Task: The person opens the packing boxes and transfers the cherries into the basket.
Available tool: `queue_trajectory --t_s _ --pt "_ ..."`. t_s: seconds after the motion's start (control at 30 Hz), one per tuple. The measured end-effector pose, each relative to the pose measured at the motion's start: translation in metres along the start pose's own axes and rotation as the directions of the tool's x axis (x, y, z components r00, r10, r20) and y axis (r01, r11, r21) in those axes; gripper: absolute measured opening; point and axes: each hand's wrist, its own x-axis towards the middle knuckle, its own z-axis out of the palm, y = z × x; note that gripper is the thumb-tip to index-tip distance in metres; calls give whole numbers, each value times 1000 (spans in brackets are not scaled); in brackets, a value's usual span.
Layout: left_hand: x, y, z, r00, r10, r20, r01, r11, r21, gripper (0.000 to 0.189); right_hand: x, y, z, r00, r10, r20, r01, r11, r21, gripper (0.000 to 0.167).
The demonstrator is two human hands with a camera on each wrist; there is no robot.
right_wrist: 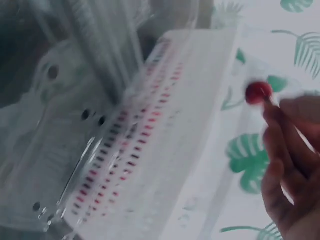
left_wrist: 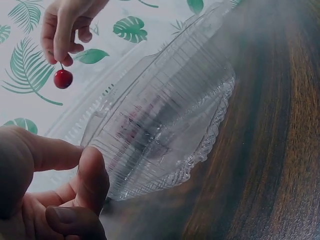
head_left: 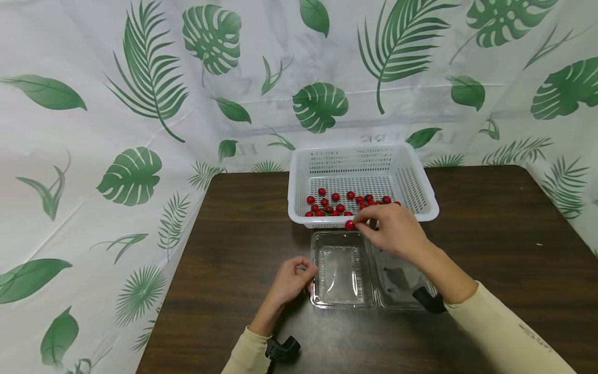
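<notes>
My right hand (head_left: 394,226) pinches a red cherry (left_wrist: 63,78) by its stem, and the fruit hangs below the fingertips. In the head view this cherry overlaps the front rim of a white slotted basket (head_left: 293,195). More cherries (head_left: 328,209) lie scattered on the basket's floor. Nearer to me sits a clear plastic clamshell box (head_left: 338,275), laid out flat with its two halves side by side. My left hand (head_left: 290,280) pinches the left rim of the box's left half between thumb and fingers. Nothing lies in that left half.
Both the box and the basket stand on a dark wooden table (head_left: 233,249). The box's right half (head_left: 397,280), with small round holes, lies partly under my right forearm. A white leaf-printed cloth (head_left: 261,104) hangs behind the table and along its left side.
</notes>
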Motion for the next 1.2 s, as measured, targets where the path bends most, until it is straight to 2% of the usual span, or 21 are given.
queue_trajectory --t_s 0.07,0.17,0.23,0.37,0.5,0.73,0.8,1.03,1.2 --pt "0 0 -1 1000 1 -4 -1 1000 9 16 1 8 2 993 59 -97 -61 998 -10 7" --pt "0 -1 -2 1000 0 -6 0 1000 27 18 3 20 6 974 133 -185 -141 990 -29 6" --pt "1 -1 -2 1000 -3 -6 3 999 39 19 3 28 9 964 176 -199 -188 981 -40 6" --pt "0 -1 -1 1000 -2 -1 2 999 52 21 3 40 11 956 234 -174 -245 969 -42 7" --pt "-1 4 0 1000 15 5 -15 999 50 21 1 48 12 960 235 -153 -243 970 -33 9" --pt "-13 41 0 997 70 12 -70 997 -11 19 -4 51 13 962 226 -152 -229 973 -3 12" --pt "-15 45 1 997 75 13 -74 997 -28 19 -6 51 14 959 228 -166 -232 973 -2 13" --pt "-14 49 6 993 115 39 -110 988 -112 19 -10 52 15 950 201 -240 -207 978 0 15" --pt "-12 48 10 988 149 46 -142 982 -122 20 -12 54 17 946 167 -278 -175 985 -2 13"
